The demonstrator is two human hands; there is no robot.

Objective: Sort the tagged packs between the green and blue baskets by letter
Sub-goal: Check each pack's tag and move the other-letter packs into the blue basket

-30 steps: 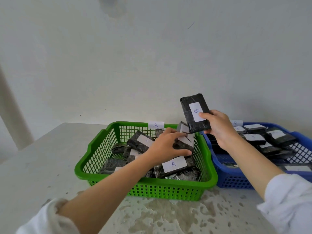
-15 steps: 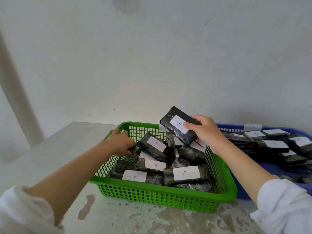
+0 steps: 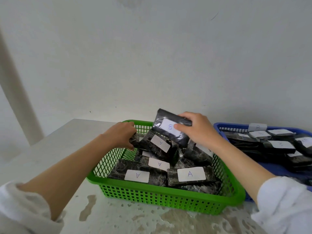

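A green basket (image 3: pixel 170 199) in front of me holds several black packs with white tags lettered A (image 3: pixel 190 173). My right hand (image 3: pixel 196 130) grips a black pack tagged B (image 3: pixel 166 128) above the basket's far side. My left hand (image 3: pixel 122 134) reaches into the far left corner of the green basket, fingers curled round a dark pack (image 3: pixel 135 141) there; its tag is hidden. At the right stands a blue basket (image 3: pixel 219 126) with several black packs (image 3: pixel 276 146), and a B tag (image 3: pixel 257 127) is fixed on its far rim.
Both baskets stand on a pale, stained table (image 3: pixel 50 149) against a white wall. A white post (image 3: pixel 18 92) rises at the far left. The blue basket touches the green one on its right side.
My left hand moved from the basket's middle to its far left corner and took hold of a pack. My right hand lowered the B pack toward the green basket. The view shifted left.
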